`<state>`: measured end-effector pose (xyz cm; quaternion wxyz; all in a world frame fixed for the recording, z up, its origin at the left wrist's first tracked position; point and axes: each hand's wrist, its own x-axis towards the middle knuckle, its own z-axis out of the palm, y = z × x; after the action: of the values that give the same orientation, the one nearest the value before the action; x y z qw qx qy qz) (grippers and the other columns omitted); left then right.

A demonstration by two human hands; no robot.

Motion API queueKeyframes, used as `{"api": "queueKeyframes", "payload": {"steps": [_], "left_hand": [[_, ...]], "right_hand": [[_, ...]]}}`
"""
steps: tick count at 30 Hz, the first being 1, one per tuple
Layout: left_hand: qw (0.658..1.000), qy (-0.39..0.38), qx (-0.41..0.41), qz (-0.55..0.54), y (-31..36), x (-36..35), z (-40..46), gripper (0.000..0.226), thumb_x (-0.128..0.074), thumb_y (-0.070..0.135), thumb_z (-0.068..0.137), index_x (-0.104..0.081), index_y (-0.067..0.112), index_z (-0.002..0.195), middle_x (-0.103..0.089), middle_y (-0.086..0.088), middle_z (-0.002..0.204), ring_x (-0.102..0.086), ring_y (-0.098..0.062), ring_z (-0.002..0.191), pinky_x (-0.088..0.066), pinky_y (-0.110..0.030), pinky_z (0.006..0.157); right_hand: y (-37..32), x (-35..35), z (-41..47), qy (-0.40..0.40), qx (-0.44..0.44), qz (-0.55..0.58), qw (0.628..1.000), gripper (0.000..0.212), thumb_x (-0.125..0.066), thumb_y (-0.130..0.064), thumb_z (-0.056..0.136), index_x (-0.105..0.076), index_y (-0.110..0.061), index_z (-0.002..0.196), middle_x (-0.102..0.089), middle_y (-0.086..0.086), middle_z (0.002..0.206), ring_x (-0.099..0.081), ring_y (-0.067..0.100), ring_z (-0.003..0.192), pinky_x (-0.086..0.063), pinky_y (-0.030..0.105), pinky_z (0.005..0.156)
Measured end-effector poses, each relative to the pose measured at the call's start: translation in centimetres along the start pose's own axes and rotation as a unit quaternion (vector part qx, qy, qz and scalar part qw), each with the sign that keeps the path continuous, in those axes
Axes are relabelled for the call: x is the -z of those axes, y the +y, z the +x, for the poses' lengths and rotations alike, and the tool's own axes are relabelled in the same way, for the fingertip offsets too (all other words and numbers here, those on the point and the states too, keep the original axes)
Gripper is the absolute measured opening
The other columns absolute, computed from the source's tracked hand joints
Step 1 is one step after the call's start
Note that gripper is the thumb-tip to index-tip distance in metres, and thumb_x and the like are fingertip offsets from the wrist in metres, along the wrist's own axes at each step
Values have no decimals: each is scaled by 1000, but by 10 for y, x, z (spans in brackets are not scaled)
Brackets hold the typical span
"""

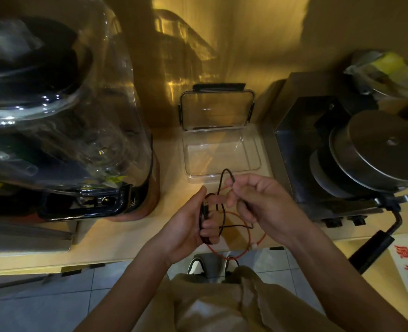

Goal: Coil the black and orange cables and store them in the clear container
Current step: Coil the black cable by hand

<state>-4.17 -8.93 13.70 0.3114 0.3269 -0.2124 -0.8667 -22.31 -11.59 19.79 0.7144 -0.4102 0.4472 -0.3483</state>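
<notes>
My left hand (pixel 190 219) grips coiled loops of the black cable (pixel 222 185) with its plug end upright beside the thumb. My right hand (pixel 255 200) pinches a raised loop of the same black cable just in front of the clear container (pixel 258 161). The orange cable (pixel 249 238) hangs in a wide loop under both hands, past the counter edge; one end sits between my hands. The container stands open on the counter, nothing inside, with its clear lid (pixel 217 111) propped upright behind it.
A large clear-domed machine (pixel 61 121) fills the counter to the left. A metal appliance with a round lid (pixel 356 152) and black handle (pixel 375 248) stands to the right. The counter edge runs under my wrists; tiled floor and my shoes lie below.
</notes>
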Motion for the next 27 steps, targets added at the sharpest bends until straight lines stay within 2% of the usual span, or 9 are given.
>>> {"api": "queueKeyframes", "payload": {"steps": [5,7,9,11,14,17,21,24,27], "left_hand": [[999,33,-24,-3,-3,-7,8,63,-37,70,89,-67,25,120,-47,-2,62,-39,-22,61,-39,-37,69],[998,59,-13,1,-5,-9,11,68,-36,75,85,-64,28,127,-70,-11,83,-63,-29,77,-48,-36,76],[998,65,-9,-6,-8,-11,11,67,-35,75,86,-62,30,127,-73,-15,108,-71,-29,93,-55,-34,72],[997,78,-17,2,-11,-14,10,63,-38,73,87,-63,30,125,-73,-13,111,-71,-27,98,-57,-31,68],[983,159,-73,56,-14,-13,11,55,-43,66,88,-71,20,96,-62,-7,84,-65,-21,78,-52,-27,62],[968,199,-154,-12,-11,-13,13,50,-42,62,90,-51,20,63,-35,3,61,-35,-11,53,-36,-20,47],[940,181,-193,-215,0,-10,13,47,-43,59,88,-40,19,63,-31,4,53,-30,-9,43,-33,-20,41],[935,152,-191,-256,4,-5,8,44,-41,59,85,-39,19,66,-30,7,45,-28,-4,32,-26,-16,30],[935,96,-180,-289,7,1,0,49,-33,57,95,-41,17,69,-31,7,39,-16,-3,29,-14,-16,26]], "right_hand": [[10,-16,-10,-29,-21,-140,990,10,-58,-2,94,-61,7,98,-69,1,60,-48,10,40,-39,17,42],[14,-22,-11,-34,-35,-173,984,13,-59,-1,94,-59,12,94,-71,3,63,-49,15,42,-41,17,43],[19,-26,-12,-33,-41,-216,975,13,-59,-3,95,-60,10,95,-72,8,67,-50,24,46,-43,24,47],[23,-28,-13,-41,-44,-251,966,12,-60,-7,95,-62,5,94,-73,9,69,-53,27,50,-44,32,51],[31,-28,-15,-52,-43,-273,960,11,-60,-9,95,-63,0,91,-72,6,67,-55,21,46,-45,23,48],[41,-26,-18,-51,-44,-262,963,15,-63,-15,94,-64,-3,85,-72,6,67,-54,15,42,-42,18,45],[53,-21,-25,-58,-39,-242,968,21,-64,-21,94,-63,-8,77,-72,8,65,-53,18,42,-43,21,45],[58,-14,-26,-59,-45,-244,967,28,-61,-25,96,-63,-2,81,-72,17,66,-53,18,42,-43,23,46],[59,-2,-28,-72,-55,-248,965,26,-61,-25,96,-65,-4,80,-69,9,62,-53,10,42,-43,21,46]]}}
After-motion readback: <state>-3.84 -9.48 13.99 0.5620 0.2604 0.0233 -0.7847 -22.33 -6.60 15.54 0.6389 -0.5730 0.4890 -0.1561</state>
